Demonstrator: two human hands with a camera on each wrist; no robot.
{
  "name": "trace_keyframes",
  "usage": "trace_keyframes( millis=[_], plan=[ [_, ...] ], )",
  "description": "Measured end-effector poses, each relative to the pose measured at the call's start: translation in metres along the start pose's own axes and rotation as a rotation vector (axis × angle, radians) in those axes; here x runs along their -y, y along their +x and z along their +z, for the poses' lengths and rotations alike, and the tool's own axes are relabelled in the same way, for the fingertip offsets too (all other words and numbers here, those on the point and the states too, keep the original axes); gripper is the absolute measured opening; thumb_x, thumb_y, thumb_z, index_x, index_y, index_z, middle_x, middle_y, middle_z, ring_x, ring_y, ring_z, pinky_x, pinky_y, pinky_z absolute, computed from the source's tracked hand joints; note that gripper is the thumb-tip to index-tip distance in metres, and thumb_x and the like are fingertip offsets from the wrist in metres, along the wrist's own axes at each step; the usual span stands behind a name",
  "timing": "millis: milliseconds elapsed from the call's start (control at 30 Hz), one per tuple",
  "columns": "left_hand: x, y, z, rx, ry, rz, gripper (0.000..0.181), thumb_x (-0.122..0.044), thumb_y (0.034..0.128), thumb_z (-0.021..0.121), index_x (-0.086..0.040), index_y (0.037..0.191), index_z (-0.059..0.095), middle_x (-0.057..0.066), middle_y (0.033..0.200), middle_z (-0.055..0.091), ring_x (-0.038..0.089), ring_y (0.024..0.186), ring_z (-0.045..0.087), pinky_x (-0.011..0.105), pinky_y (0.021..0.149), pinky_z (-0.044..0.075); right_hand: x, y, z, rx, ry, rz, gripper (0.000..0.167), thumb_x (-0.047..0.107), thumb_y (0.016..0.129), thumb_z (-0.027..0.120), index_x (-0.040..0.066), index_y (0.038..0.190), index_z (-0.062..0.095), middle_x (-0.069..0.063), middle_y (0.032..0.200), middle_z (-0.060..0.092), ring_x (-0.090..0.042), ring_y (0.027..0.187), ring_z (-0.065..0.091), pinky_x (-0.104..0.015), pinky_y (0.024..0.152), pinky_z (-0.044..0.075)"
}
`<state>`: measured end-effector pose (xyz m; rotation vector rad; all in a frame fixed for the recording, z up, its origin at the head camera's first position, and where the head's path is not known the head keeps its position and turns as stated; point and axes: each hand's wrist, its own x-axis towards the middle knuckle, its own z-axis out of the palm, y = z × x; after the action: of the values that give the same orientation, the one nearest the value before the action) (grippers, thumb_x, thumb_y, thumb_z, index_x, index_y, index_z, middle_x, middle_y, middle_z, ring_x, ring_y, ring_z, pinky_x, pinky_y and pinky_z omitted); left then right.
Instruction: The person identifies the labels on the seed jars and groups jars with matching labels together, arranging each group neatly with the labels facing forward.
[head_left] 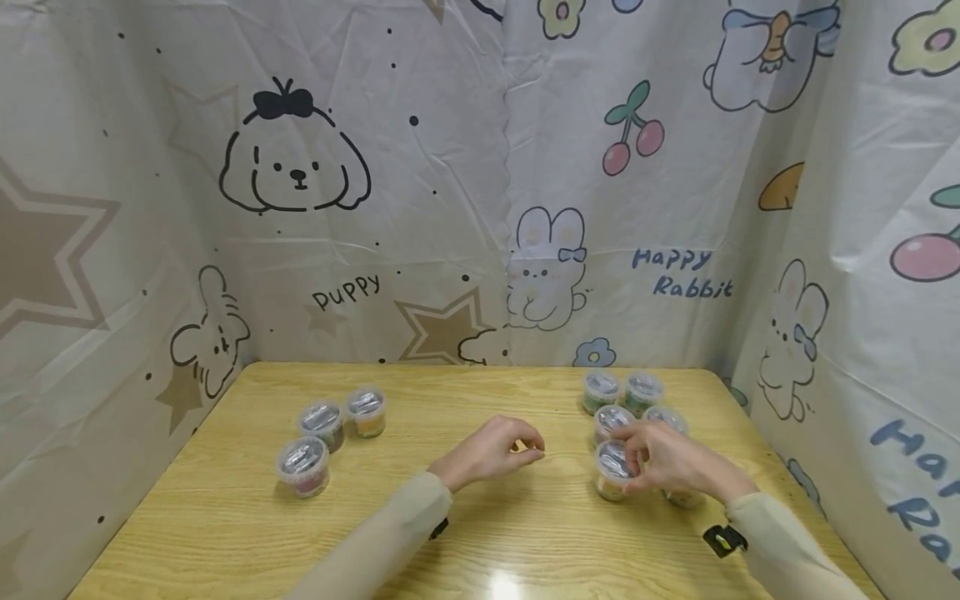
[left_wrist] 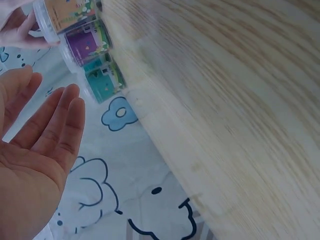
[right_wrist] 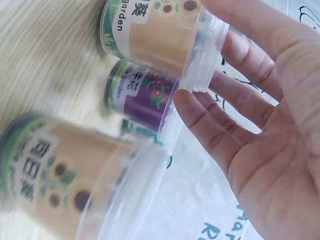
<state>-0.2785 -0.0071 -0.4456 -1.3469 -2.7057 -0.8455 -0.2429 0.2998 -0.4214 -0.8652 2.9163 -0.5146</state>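
Note:
My right hand (head_left: pixel 671 457) has its thumb and fingers about the lid of a clear plastic tub with an orange sunflower label (right_wrist: pixel 155 37), which stands on the table. This tub (head_left: pixel 611 483) is the front one of the left column in the right group. Close by the same hand is another orange-labelled tub (right_wrist: pixel 65 175), mostly covered by the hand in the head view. A purple-labelled tub (right_wrist: pixel 142 97) stands behind the touched one. My left hand (head_left: pixel 491 450) hovers over the middle of the table, fingers loosely bent, holding nothing; its palm (left_wrist: pixel 30 180) shows in the left wrist view.
Green-labelled tubs (head_left: pixel 601 393) stand at the back of the right group. On the left are three more tubs: a pinkish one (head_left: pixel 303 479), a dark one (head_left: pixel 322 427) and an orange one (head_left: pixel 366 414). Printed curtains (head_left: pixel 450 167) enclose the wooden table (head_left: pixel 262 550).

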Motion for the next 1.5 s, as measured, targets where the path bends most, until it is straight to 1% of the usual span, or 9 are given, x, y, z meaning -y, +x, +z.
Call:
trace_keyframes(
  millis=[133, 267, 367, 467, 600, 767, 1000, 1267, 1500],
  plan=[
    [0.003, -0.005, -0.003, -0.011, -0.013, -0.026, 0.017, -0.023, 0.0981, 0.062, -0.015, 0.106, 0.074, -0.006, 0.101, 0.072, 0.001, 0.093, 0.064, 0.022, 0.081, 0.055, -0.004, -0.006, -0.001, -0.003, -0.012, -0.015, 0.034, 0.030, 0.066, 0.088, 0.031, 0.062, 0.054, -0.012, 0.131, 0.063, -0.032, 0.111, 0.060, -0.040, 0.082, 0.051],
    [0.007, -0.009, -0.005, -0.021, -0.020, -0.039, 0.016, -0.023, 0.0980, 0.062, -0.015, 0.105, 0.074, -0.007, 0.100, 0.072, 0.001, 0.092, 0.064, 0.024, 0.081, 0.056, -0.007, -0.010, -0.002, -0.003, -0.027, -0.047, 0.033, 0.029, 0.066, 0.088, 0.029, 0.063, 0.054, -0.016, 0.129, 0.063, -0.034, 0.107, 0.063, -0.038, 0.078, 0.054],
    [0.009, -0.012, -0.006, -0.018, -0.029, -0.045, 0.017, -0.024, 0.0979, 0.062, -0.014, 0.105, 0.074, -0.006, 0.100, 0.073, 0.001, 0.092, 0.064, 0.027, 0.082, 0.056, -0.008, -0.011, -0.002, 0.008, -0.020, -0.054, 0.032, 0.026, 0.066, 0.088, 0.028, 0.063, 0.056, -0.018, 0.129, 0.063, -0.037, 0.109, 0.063, -0.044, 0.084, 0.055],
    [0.011, -0.013, -0.007, -0.023, -0.043, -0.070, 0.018, -0.025, 0.0983, 0.062, -0.014, 0.105, 0.074, -0.007, 0.100, 0.072, 0.001, 0.092, 0.064, 0.024, 0.080, 0.055, -0.009, -0.012, -0.001, 0.022, -0.003, -0.050, 0.032, 0.025, 0.065, 0.088, 0.029, 0.064, 0.056, -0.018, 0.130, 0.062, -0.042, 0.115, 0.060, -0.054, 0.092, 0.051],
    [0.012, -0.014, -0.010, -0.051, -0.068, -0.095, 0.017, -0.026, 0.0987, 0.061, -0.017, 0.104, 0.074, -0.007, 0.101, 0.072, 0.003, 0.092, 0.064, 0.020, 0.077, 0.053, -0.010, -0.012, 0.000, 0.024, 0.006, -0.062, 0.031, 0.024, 0.064, 0.088, 0.028, 0.065, 0.057, -0.017, 0.128, 0.063, -0.042, 0.115, 0.059, -0.059, 0.095, 0.048],
    [0.013, -0.014, -0.014, -0.067, -0.072, -0.079, 0.016, -0.026, 0.0988, 0.061, -0.018, 0.103, 0.074, -0.006, 0.101, 0.072, 0.003, 0.093, 0.064, 0.020, 0.078, 0.053, -0.011, -0.012, -0.001, 0.036, 0.011, -0.084, 0.030, 0.024, 0.064, 0.088, 0.027, 0.066, 0.058, -0.018, 0.128, 0.063, -0.042, 0.114, 0.060, -0.060, 0.094, 0.048],
    [0.014, -0.016, -0.017, -0.079, -0.083, -0.069, 0.016, -0.023, 0.0982, 0.062, -0.015, 0.101, 0.075, -0.004, 0.100, 0.073, 0.005, 0.093, 0.065, 0.028, 0.079, 0.056, -0.014, -0.012, -0.003, 0.050, 0.001, -0.079, 0.031, 0.024, 0.065, 0.088, 0.026, 0.067, 0.058, -0.015, 0.126, 0.063, -0.037, 0.111, 0.061, -0.050, 0.088, 0.052],
    [0.017, -0.019, -0.016, -0.073, -0.076, -0.076, 0.015, -0.022, 0.0982, 0.062, -0.015, 0.100, 0.075, -0.003, 0.099, 0.074, 0.005, 0.092, 0.065, 0.030, 0.080, 0.057, -0.013, -0.012, -0.005, 0.053, 0.013, -0.076, 0.030, 0.025, 0.066, 0.088, 0.026, 0.069, 0.058, -0.015, 0.126, 0.062, -0.037, 0.112, 0.060, -0.055, 0.092, 0.050],
    [0.019, -0.019, -0.016, -0.062, -0.069, -0.066, 0.016, -0.022, 0.0982, 0.062, -0.013, 0.101, 0.075, -0.003, 0.099, 0.074, 0.004, 0.091, 0.065, 0.023, 0.077, 0.055, -0.012, -0.012, -0.006, 0.058, 0.020, -0.061, 0.031, 0.029, 0.066, 0.089, 0.026, 0.069, 0.058, -0.013, 0.126, 0.061, -0.035, 0.112, 0.060, -0.054, 0.091, 0.050]
  ],
)
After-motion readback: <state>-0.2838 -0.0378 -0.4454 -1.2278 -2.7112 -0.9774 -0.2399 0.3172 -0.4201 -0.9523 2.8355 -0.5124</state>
